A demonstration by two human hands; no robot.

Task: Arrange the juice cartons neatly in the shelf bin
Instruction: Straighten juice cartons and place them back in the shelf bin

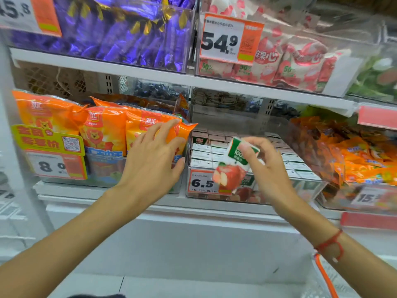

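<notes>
Juice carton point(233, 166), white with a green band at its top and a red apple printed on its face, held tilted in front of the clear shelf bin point(309, 186), its top leaning toward the right. The right hand point(268, 166) pinches the carton near its upper end, thumb and fingers point(247, 150) curled onto the green band; the carton's lower end overlaps the orange-framed price tag point(203, 182) reading 6.5 on the bin's front wall. Inside the bin, rows of packed cartons point(206, 154) stand upright side by side, their white tops showing; further rows toward the back are darker and blurred. The left hand point(153, 160) is spread wide, fingers straight and holding nothing, reaching toward the orange snack packs point(103, 130) in the neighbouring bin to the left, its thumb lying near the corner where the two bins meet. Whether the fingertips actually touch the packs cannot be told. A yellow promotional sign point(47, 138) and a price tag beginning with 8 hang on that left bin. To the right of the carton bin sits another bin of orange wrapped sweets point(352, 155). On the shelf above lie purple wrapped packs point(120, 33) and red-and-white pouches point(300, 63), with a tag point(229, 37) reading 54.9. A red cord bracelet point(330, 244) circles the right wrist.
</notes>
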